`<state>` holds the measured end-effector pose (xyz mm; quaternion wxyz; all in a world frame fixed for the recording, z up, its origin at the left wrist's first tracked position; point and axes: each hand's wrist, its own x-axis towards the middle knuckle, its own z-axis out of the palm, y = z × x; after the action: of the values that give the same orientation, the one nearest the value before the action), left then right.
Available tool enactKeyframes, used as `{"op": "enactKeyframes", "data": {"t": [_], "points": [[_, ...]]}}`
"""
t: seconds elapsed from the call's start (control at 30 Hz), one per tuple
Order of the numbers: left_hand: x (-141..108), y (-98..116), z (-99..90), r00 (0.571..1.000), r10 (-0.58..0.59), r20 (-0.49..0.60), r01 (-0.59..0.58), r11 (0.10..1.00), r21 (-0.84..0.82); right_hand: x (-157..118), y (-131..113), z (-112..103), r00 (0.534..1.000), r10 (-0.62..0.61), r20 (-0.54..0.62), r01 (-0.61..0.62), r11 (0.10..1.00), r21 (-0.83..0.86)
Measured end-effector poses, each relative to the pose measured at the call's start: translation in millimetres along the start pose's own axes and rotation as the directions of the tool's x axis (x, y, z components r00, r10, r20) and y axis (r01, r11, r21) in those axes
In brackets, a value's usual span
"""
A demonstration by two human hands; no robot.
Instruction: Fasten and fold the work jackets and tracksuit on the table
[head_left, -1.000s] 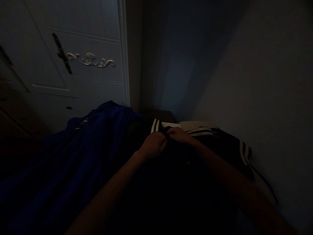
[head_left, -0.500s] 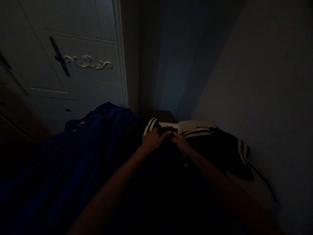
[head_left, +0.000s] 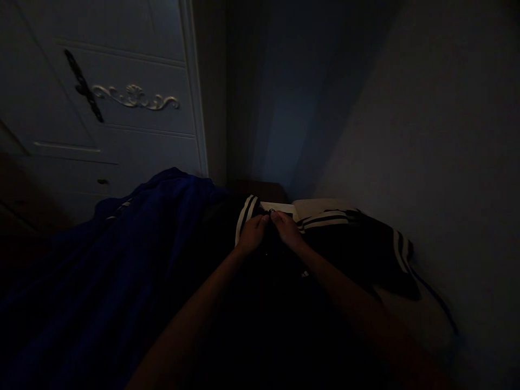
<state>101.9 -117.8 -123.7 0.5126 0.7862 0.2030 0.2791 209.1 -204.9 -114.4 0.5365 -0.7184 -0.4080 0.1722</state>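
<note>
A black garment [head_left: 345,244] with white stripes lies spread out in front of me, very dark in this light. My left hand [head_left: 254,233] is closed at its upper middle, thumb and fingers pinched together. Close beside it, my right hand [head_left: 286,228] is also closed, thumb toward the left hand. A small dark loop of cord or cloth shows between the two thumbs. Both hands seem to grip the black garment there, though the darkness hides its folds. A small white mark sits on the garment near my right wrist.
Blue cloth [head_left: 162,211] is heaped at the left. Behind it stands a white cabinet [head_left: 150,146] with a dark handle [head_left: 84,86] and carved trim. A grey wall [head_left: 439,135] rises at the right. A blue cord [head_left: 436,300] trails at the lower right.
Both hands have turned, so the thumbs now point at each other over the garment, with a small loop between them. The view has shifted slightly to the right.
</note>
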Motion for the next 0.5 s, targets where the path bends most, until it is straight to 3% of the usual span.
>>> {"op": "enactKeyframes", "data": {"t": [0.07, 0.17, 0.3, 0.4, 0.5], "points": [[0.1, -6.5, 0.4, 1.000, -0.016, 0.000, 0.016, 0.997, -0.079, -0.6, 5.9, 7.1, 0.998, 0.061, 0.002, -0.060, 0.977, 0.203], [1.4, -14.5, -0.8, 0.993, -0.120, -0.001, 0.112, 0.929, -0.354, -0.3, 11.0, 16.4, 0.984, 0.177, 0.018, -0.158, 0.830, 0.535], [3.7, -19.3, -5.0, 0.971, -0.241, -0.003, 0.198, 0.806, -0.557, 2.6, 10.0, 21.6, 0.959, 0.280, -0.034, -0.165, 0.656, 0.736], [3.7, -19.3, -5.4, 0.953, -0.301, -0.015, 0.230, 0.758, -0.610, 2.5, 9.8, 19.1, 0.944, 0.318, -0.086, -0.154, 0.656, 0.739], [2.0, -19.2, -3.0, 0.951, -0.306, -0.046, 0.218, 0.767, -0.603, -1.7, 12.7, 11.0, 0.935, 0.298, -0.192, -0.130, 0.791, 0.598]]}}
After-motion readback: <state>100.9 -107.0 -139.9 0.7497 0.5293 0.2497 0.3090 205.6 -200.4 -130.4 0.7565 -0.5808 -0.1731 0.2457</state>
